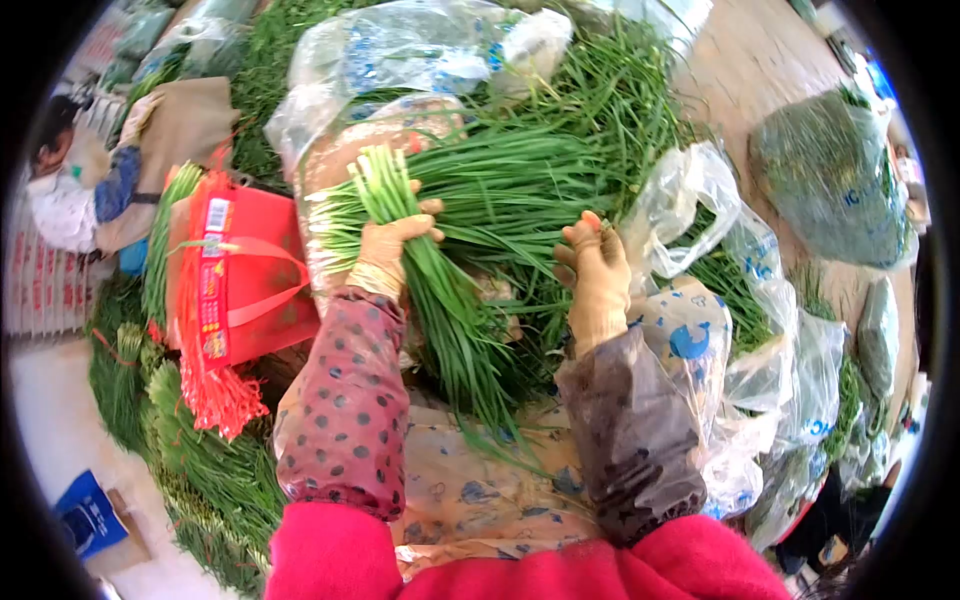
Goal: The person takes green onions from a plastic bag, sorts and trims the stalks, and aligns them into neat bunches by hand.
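My left hand [393,250], in a tan glove, is wrapped round a bunch of long green stalks [425,275], their pale ends pointing up and the leaves hanging down to the right. Behind it lies a larger heap of the same stalks [520,180], pale ends to the left. To the right, my right hand [595,265], also gloved, is raised with its fingers curled together over the leaves. Something small and reddish shows at its fingertips, too small to name.
A red bag [265,270] with red strips stands at the left. Clear plastic bags [400,50] lie behind and to the right. More green bundles [210,450] are at lower left. Another person [75,195] is at upper left. A full bag [830,180] stands at right.
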The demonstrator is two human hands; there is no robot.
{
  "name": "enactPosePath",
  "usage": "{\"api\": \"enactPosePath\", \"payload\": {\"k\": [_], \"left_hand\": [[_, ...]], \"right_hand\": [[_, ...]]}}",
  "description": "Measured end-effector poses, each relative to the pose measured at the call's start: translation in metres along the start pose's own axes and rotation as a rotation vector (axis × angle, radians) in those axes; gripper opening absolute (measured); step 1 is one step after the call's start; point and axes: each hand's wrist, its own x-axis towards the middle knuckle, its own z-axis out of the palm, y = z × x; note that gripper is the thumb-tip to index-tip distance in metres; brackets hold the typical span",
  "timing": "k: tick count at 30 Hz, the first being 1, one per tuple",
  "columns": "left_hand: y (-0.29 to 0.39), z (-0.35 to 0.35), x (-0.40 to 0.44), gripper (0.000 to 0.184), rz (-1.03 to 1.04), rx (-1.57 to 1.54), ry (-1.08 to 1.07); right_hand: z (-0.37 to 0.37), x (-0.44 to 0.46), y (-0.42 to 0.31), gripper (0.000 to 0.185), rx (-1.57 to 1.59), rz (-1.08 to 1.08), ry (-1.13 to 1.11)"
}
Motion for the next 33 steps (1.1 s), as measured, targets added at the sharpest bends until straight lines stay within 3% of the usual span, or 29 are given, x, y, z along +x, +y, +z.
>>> {"api": "enactPosePath", "payload": {"k": [1,3,5,6,7,9,10,11,13,14,15,17,18,20,24,25,28,31,33], "left_hand": [[0.007,0.008,-0.01,0.059,0.007,0.019,-0.022],[0.017,0.032,-0.04,0.06,0.061,-0.017,-0.043],[0.025,0.055,-0.065,0.062,0.085,-0.1,-0.054],[0.02,0.063,-0.07,0.061,0.119,-0.218,-0.072],[0.016,0.068,-0.075,0.061,0.153,-0.338,-0.094],[0.017,0.069,-0.085,0.057,0.162,-0.298,0.013],[0.016,0.066,-0.088,0.038,0.177,-0.357,0.007],[0.01,0.058,-0.088,0.041,0.223,-0.421,-0.063],[0.022,0.042,-0.1,0.068,0.1,-0.235,-0.206],[0.007,0.033,-0.091,0.081,0.286,-0.04,-0.231],[0.013,0.032,-0.102,0.088,0.119,-0.002,-0.223],[0.002,0.017,-0.107,0.091,0.036,0.458,-0.159],[0.002,0.012,-0.109,0.091,0.036,0.455,-0.159],[0.003,0.006,-0.11,0.093,0.027,1.129,-0.3],[0.001,0.015,-0.115,0.096,0.073,1.444,-0.217],[-0.002,0.013,-0.113,0.096,0.068,1.443,-0.22],[-0.013,0.001,-0.102,0.103,0.545,1.944,0.026],[-0.003,-0.016,-0.067,0.087,0.746,2.282,0.25],[0.014,-0.023,-0.045,0.073,0.818,2.019,0.193]], "right_hand": [[0.004,0.001,0.013,0.063,-0.088,-0.142,-0.182],[0.01,-0.023,0.022,0.094,-0.495,-0.321,-0.36],[0.021,-0.057,-0.002,0.115,-0.823,-0.407,-0.578],[0.027,-0.065,-0.004,0.117,-0.936,-0.425,-0.64],[0.042,-0.084,-0.034,0.11,-1.133,-0.109,-0.708],[0.034,-0.075,-0.012,0.098,-1.061,-0.303,-0.712],[0.037,-0.075,-0.018,0.094,-1.126,-0.386,-0.7],[0.039,-0.071,-0.034,0.089,-1.259,-0.398,-0.738],[0.053,-0.064,-0.057,0.086,-1.358,-0.571,-0.751],[0.06,-0.06,-0.067,0.082,-1.381,-0.713,-0.753],[0.07,-0.056,-0.076,0.078,-1.397,-0.854,-0.749],[0.093,-0.05,-0.086,0.072,-1.488,-0.974,-0.744],[0.105,-0.046,-0.086,0.074,-1.543,-0.987,-0.786],[0.132,-0.033,-0.079,0.075,-1.706,-1.004,-0.873],[0.149,0.007,-0.026,0.079,-1.748,-1.251,-0.924],[0.147,0.016,-0.006,0.081,-1.763,-1.231,-0.865],[0.139,0.032,0.026,0.082,-1.66,-1.225,-0.755],[0.132,0.04,0.03,0.071,-1.555,-1.386,-0.686],[0.132,0.035,0.026,0.07,-1.541,-1.315,-0.74]]}}
